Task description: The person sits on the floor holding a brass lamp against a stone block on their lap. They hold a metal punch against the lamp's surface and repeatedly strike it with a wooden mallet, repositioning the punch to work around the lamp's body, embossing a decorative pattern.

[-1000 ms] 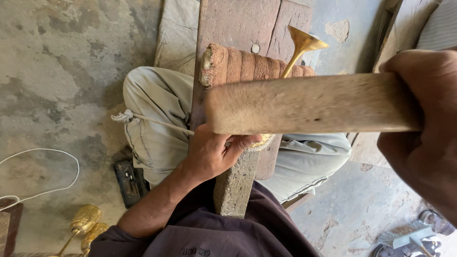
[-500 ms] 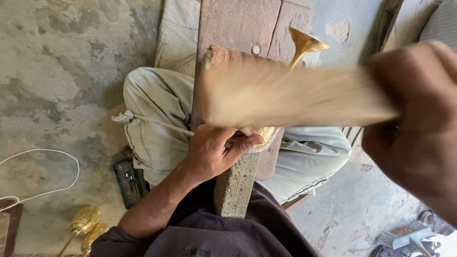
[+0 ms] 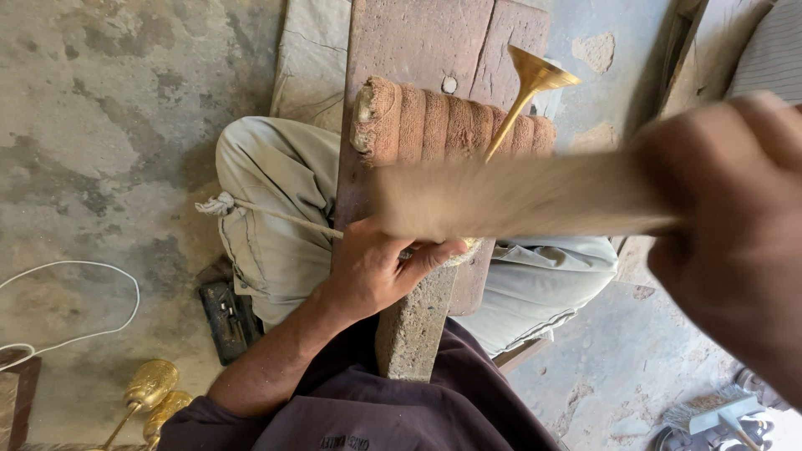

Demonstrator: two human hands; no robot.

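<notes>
The right hand (image 3: 735, 250) gripped a blurred pale wooden mallet (image 3: 518, 199), fingers wrapped around its handle; just below, the left hand's (image 3: 376, 271) fingers pinched a slender trumpet-shaped brass piece (image 3: 522, 96) against the stone bench (image 3: 409, 42).

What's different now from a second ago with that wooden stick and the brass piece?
The wooden mallet in the right hand was sharp and level a second ago; now it is a blur, its free end lower, just above the left hand. The right hand has kept its grip throughout. The left hand stays pressed on the wooden block, holding the brass trumpet-shaped piece, which leans over the ribbed pad as before.
</notes>
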